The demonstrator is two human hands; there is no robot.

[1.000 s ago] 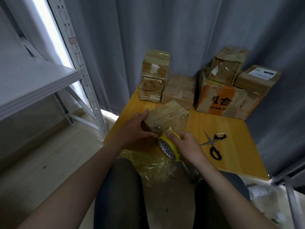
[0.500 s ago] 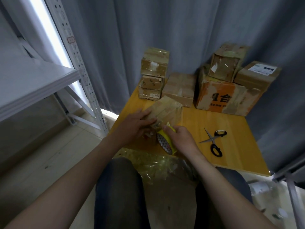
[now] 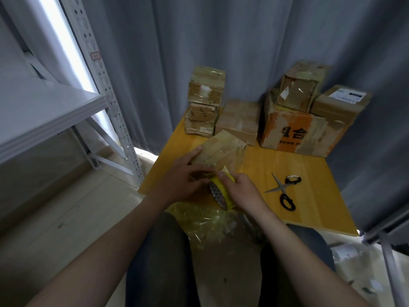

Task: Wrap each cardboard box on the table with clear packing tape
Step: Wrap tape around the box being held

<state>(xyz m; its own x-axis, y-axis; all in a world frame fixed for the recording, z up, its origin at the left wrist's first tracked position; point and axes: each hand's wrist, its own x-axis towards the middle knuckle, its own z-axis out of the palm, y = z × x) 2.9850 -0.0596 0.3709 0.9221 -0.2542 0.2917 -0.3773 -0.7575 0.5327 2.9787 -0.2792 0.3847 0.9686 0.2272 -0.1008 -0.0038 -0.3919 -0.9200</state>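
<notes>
A small cardboard box, partly covered in clear tape, lies near the front left of the wooden table. My left hand holds the box's near end, fingers over its top and side. My right hand grips a yellow tape roll held against the box's near edge, with clear tape running from it up the box. Behind stand a stack of small boxes, a flat box, a large orange-printed box with a smaller box on top, and a labelled box.
Black-handled scissors lie open on the table right of my hands. Crumpled clear tape is bunched at the table's front edge above my lap. A white metal shelf rack stands at the left. Grey curtains hang behind and right.
The box has tilted and shifted slightly away on the table. My left hand slid along its near end, and my right hand moved the tape roll closer against the box.
</notes>
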